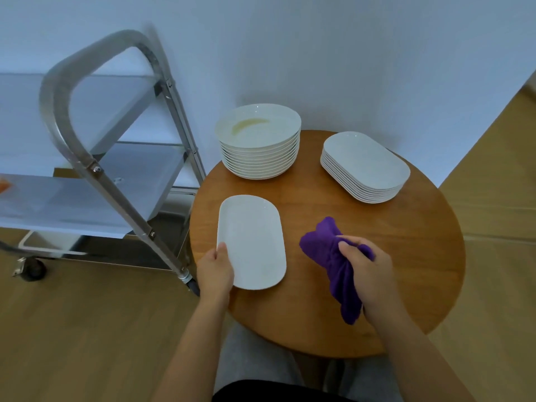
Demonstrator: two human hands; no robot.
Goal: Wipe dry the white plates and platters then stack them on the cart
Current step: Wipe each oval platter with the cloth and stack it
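Two stacks; left hand (pixel 215 271) fingers grip one platter (pixel 252 242), right hand (pixel 368 274) grips cloth (pixel 333 256).

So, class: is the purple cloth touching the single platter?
No: the purple cloth, gripped by the right hand, is apart from the platter held by the left hand.

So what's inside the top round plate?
A yellowish curved smear lies in the top plate of the round stack. I cannot tell what it is. The plates under it show only their rims; their insides are covered.
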